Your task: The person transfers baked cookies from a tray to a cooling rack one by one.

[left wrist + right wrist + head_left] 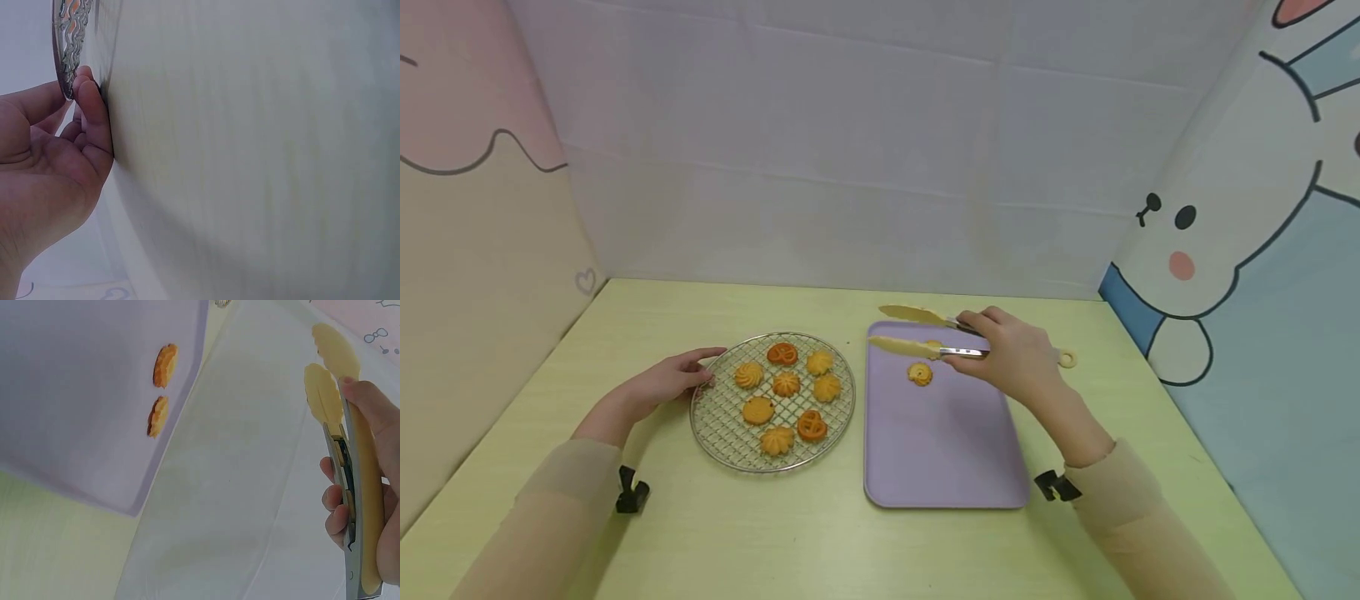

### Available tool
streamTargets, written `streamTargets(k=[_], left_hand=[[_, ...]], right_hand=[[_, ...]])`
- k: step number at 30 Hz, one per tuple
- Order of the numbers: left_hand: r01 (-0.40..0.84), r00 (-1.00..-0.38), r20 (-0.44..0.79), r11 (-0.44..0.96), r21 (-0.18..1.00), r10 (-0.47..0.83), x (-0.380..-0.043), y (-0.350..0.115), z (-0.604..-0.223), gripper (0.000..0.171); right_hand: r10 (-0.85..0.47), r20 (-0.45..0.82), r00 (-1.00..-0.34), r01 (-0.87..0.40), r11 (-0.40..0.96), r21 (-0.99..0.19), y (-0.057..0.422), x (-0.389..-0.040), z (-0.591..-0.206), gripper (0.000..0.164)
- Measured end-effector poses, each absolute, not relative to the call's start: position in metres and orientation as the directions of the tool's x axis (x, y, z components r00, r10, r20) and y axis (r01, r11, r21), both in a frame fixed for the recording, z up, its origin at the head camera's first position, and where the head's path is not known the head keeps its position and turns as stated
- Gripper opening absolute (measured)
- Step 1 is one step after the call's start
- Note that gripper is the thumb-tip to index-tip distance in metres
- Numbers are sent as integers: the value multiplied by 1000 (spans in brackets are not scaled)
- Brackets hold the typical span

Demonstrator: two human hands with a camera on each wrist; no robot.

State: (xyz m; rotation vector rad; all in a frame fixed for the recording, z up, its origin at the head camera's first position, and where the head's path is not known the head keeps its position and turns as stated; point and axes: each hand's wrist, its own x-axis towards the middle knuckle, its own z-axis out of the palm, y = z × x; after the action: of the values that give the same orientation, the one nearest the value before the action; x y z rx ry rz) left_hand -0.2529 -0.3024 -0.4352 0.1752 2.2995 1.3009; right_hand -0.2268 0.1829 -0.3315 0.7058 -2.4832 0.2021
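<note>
My left hand pinches the left rim of a round wire rack between thumb and fingers. Several golden cookies lie on the mesh, with two darker pretzel-shaped ones among them. In the left wrist view the rim sits between thumb and fingertips, and the fingers' backs lie against the table. My right hand grips cream-tipped tongs, whose two ends stand apart with nothing between them. Below the tongs is a lilac tray bearing two cookies, one partly hidden behind the lower tong.
The rack and tray stand side by side on a pale yellow-green table, a narrow strip apart. A white sheet hangs along the back edge. Cartoon-printed panels close off both sides.
</note>
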Motion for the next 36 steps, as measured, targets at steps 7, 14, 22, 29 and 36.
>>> streamTargets(k=[7,14,22,29,36], left_hand=[[-124,-872,-347,532,838,344,-251,-301,-432,51],[-124,-872,-347,531,839,344,-250,-300,-432,51],[-132,-872,-349,523,842,343,-252,-301,-433,50],[-119,-875,-345,538,834,341,-251,-300,-431,50],[-121,-875,-346,539,833,338,-250,-299,-429,50]], right_hand=[[-438,570,-695,-529,849,8,205,-227,-333,51],[-432,563,-704,-517,856,11,225,-228,-337,52],[-433,538,-723,-508,861,10,242,-226,-350,51],[-459,497,-736,-518,855,22,247,-227,-368,52],[-459,467,-756,-513,859,15,248,-229,-383,54]])
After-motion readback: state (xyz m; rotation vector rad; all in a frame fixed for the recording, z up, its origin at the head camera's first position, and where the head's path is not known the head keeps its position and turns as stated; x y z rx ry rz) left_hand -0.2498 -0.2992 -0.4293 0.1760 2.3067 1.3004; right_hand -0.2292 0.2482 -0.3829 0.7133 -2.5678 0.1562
